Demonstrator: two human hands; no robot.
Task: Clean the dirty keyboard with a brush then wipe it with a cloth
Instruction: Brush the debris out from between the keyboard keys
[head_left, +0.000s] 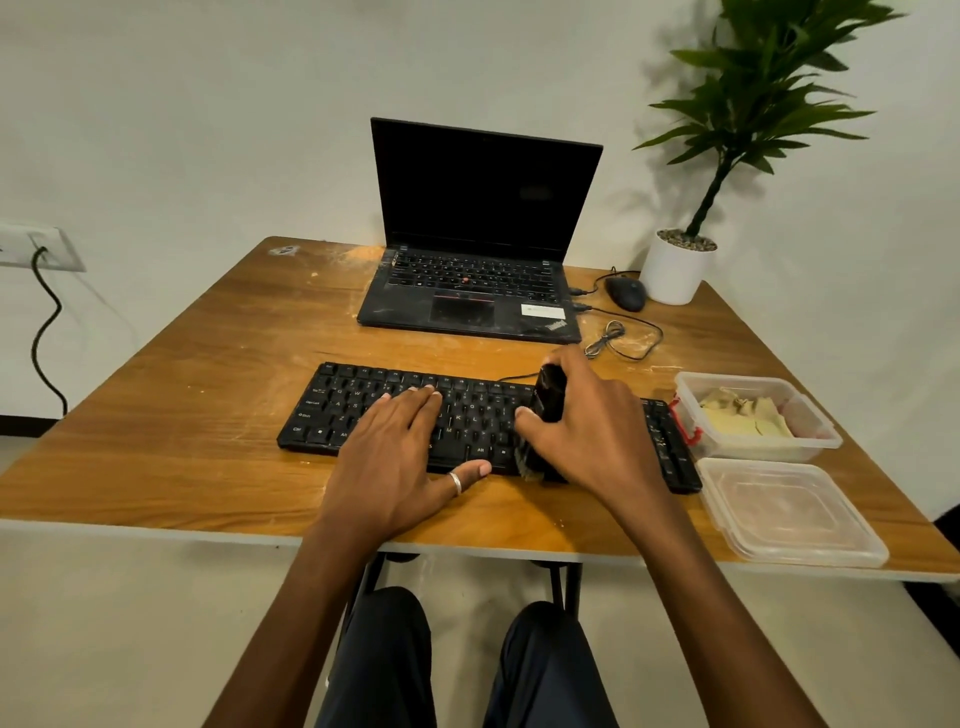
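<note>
Left hand (400, 447) flat, fingers straight, pressing keyboard (363, 410), likely steadying it. Right hand (587, 431) grips brush (548, 400), bristles down on keys just right of left thumb. Cloth probably in tub (810, 415) beyond right hand.

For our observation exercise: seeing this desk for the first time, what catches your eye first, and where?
The two hands near the front edge: the left hand lies flat on the black keyboard, the right hand grips a dark brush over its right half. Behind stands an open laptop with a dark screen; a leafy plant fills the far right corner.
</note>
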